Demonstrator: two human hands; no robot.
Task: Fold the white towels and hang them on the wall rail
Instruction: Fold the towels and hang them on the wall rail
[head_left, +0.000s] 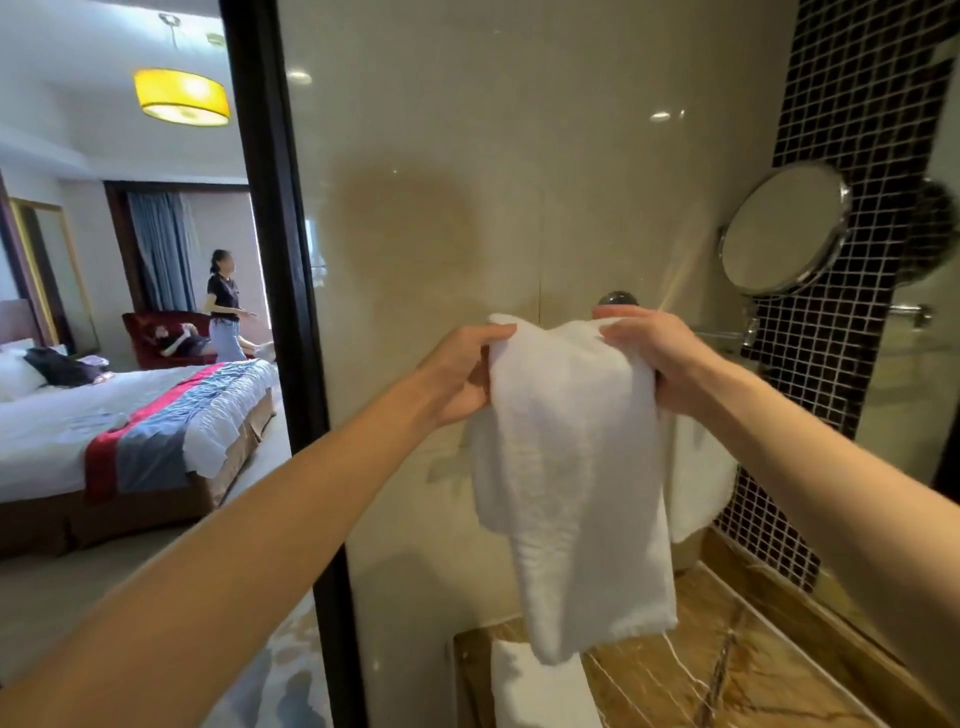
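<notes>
A beige wall (519, 156) fills most of the view, with a dark door frame (280, 260) to its left opening onto a bedroom with a bed (78, 436). Dark mosaic tiles (852, 104) run down the right side, and a round mirror (784, 228) is mounted in front of them. A marble counter (727, 660) lies below.

A white towel (571, 467) hangs in front of the wall, held up by its top edge. The left hand (462, 379) pinches its upper left corner, fingers closed over the cloth. The right hand (654, 358) clenches the upper right corner. The towel drops down between and below both hands, its lower end above the counter. Just above the right hand a dark knob (618, 298) shows; the rail itself is hidden. Another towel (698, 478) hangs behind to the right, and a third (540, 686) lies on the counter.

No writing or labels can be read.
</notes>
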